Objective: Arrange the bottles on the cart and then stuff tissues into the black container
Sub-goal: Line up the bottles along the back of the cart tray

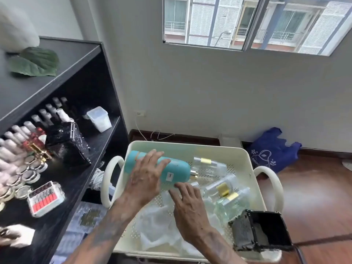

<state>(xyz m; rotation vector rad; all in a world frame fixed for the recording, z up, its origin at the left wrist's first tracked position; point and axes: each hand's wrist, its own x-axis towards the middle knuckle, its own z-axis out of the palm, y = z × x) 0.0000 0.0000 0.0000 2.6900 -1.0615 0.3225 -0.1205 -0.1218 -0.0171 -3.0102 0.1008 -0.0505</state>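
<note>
We look down on a cream perforated plastic cart tray [245, 159] with looped side handles, its near edge cut off behind our forearms. To the left of our left hand stands a black wooden shelf unit [80, 73]; its rows of small bottles and jars blur toward the frame edge and we cannot read them.

Our left hand [144, 178] lies spread over a turquoise cylindrical bottle [171, 168] that lies on its side across the tray's far left part, fingers draped over its barrel rather than wrapped around it. A small white label shows near its right end; its cap is hidden among the glass beyond it.

Our right hand [188, 204] rests just below the bottle, fingers loosely extended, fingertips touching its lower edge and holding nothing.

Under and below both hands lie crumpled white tissues [160, 227], partly hidden by our wrists.

To the right of our right hand, clear glass bottles with gold collars [224, 189] lie tumbled together; their outlines merge and we cannot count them.

At the tray's near right corner, below our right hand, sits the square black container [261, 229], open-topped and tilted.
</note>
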